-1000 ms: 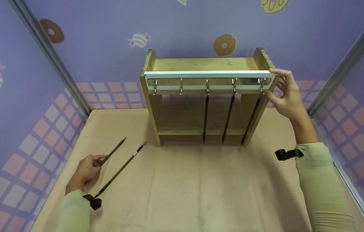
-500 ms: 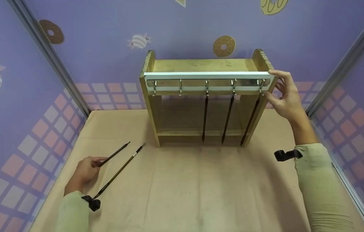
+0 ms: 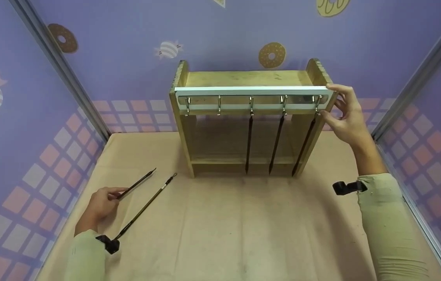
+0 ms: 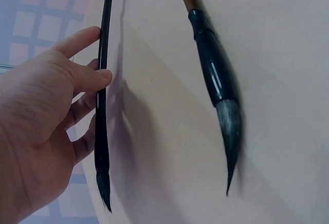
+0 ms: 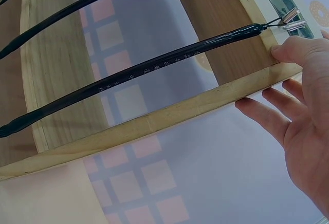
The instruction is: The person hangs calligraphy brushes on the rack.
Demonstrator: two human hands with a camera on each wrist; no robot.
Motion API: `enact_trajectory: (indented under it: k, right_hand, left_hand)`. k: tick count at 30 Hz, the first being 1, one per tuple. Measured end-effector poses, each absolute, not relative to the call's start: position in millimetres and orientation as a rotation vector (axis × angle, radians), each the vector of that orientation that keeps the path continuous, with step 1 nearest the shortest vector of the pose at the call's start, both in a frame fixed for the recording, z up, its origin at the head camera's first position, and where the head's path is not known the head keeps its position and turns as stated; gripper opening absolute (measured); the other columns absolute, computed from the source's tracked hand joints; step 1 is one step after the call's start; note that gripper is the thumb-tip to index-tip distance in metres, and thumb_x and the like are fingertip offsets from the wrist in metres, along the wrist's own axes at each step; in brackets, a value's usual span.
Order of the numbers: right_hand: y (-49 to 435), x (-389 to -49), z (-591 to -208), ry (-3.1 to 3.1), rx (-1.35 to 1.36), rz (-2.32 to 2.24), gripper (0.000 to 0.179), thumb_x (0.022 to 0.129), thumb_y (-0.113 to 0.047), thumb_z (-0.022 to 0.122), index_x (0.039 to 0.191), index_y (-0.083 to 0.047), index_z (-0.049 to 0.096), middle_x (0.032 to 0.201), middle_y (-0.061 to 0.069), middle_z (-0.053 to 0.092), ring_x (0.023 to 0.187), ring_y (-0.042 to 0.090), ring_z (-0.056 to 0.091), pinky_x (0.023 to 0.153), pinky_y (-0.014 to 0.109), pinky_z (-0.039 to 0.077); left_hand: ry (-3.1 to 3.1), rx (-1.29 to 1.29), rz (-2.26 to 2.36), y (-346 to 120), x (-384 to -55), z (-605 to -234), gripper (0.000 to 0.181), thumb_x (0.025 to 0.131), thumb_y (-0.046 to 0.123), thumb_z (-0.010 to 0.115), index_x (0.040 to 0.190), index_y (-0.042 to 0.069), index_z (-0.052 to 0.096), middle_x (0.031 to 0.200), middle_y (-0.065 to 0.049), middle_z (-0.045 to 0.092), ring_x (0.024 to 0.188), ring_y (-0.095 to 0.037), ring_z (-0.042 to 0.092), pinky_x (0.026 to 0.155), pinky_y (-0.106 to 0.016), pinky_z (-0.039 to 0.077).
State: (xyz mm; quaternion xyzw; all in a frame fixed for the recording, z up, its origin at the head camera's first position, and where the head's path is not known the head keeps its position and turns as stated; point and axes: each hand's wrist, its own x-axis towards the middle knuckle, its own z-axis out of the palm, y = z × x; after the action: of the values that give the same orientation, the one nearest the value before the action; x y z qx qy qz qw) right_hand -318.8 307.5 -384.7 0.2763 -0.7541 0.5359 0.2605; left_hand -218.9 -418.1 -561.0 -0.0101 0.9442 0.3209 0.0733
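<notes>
My left hand (image 3: 101,203) pinches a slim black calligraphy brush (image 4: 103,142) between thumb and fingers, its bristles pointing back toward the wrist. Beside it on the cloth lies a larger calligraphy brush (image 3: 146,205) with a brown handle and a loop at its far end. At the upper right corner of a small wooden rack (image 3: 185,140), my right hand (image 3: 347,117) grips the frame, thumb in front and fingers round the outer side. A white hook rail (image 3: 240,90) crosses the rack's front. Three dark brushes hang from it, the rightmost brush (image 5: 154,62) by a cord loop near my thumb.
The two leftmost hooks (image 3: 219,105) on the rail carry nothing. A pale cloth (image 3: 212,226) covers the table. Purple patterned walls (image 3: 220,35) stand close behind the rack and on both sides, with metal posts (image 3: 60,70) at the corners.
My left hand has shifted slightly to the left, and the brush in it has tilted a little flatter. The right hand keeps its grip on the rack's corner.
</notes>
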Motion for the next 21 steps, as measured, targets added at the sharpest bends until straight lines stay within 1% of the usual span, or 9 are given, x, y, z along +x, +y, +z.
enact_trajectory:
  k: [5, 10, 17, 21]
  right_hand:
    - [308.9, -319.8, -385.1, -2.044, 0.761, 1.449, 0.061, 0.097, 0.021, 0.066, 0.154, 0.013, 0.045, 0.152, -0.013, 0.055, 0.142, 0.006, 0.059, 0.124, 0.021, 0.049]
    - [309.7, -320.3, -385.9, -2.038, 0.763, 1.448, 0.061, 0.097, 0.02, 0.066, 0.154, 0.013, 0.045, 0.152, -0.013, 0.056, 0.143, 0.006, 0.059, 0.124, 0.021, 0.049]
    - [308.8, -320.4, -386.2, -2.03, 0.755, 1.476, 0.061, 0.096, 0.022, 0.065, 0.153, 0.014, 0.045, 0.152, -0.011, 0.056, 0.142, 0.005, 0.06, 0.121, 0.02, 0.05]
    - [309.2, -320.5, -386.0, -2.029, 0.761, 1.463, 0.061, 0.096, 0.022, 0.065, 0.153, 0.015, 0.044, 0.151, -0.012, 0.056, 0.141, 0.004, 0.06, 0.122, 0.02, 0.05]
  left_hand:
    - [2.816, -0.035, 0.947, -417.8, -218.6, -558.0, 0.057, 0.1, -0.016, 0.057, 0.152, 0.004, 0.07, 0.141, -0.036, 0.069, 0.131, -0.057, 0.066, 0.105, -0.067, 0.062]
    - [2.839, -0.015, 0.943, -415.2, -220.6, -552.3, 0.055, 0.1, -0.015, 0.057, 0.149, 0.004, 0.072, 0.139, -0.036, 0.069, 0.126, -0.054, 0.067, 0.101, -0.063, 0.062]
    - [2.84, 0.067, 0.966, -410.1, -221.2, -541.5, 0.059, 0.095, -0.021, 0.055, 0.147, 0.001, 0.072, 0.136, -0.037, 0.069, 0.119, -0.051, 0.068, 0.089, -0.048, 0.063]
    - [2.832, 0.118, 0.987, -407.1, -221.8, -535.9, 0.054, 0.097, -0.019, 0.055, 0.144, 0.001, 0.074, 0.134, -0.036, 0.07, 0.116, -0.048, 0.069, 0.085, -0.044, 0.063]
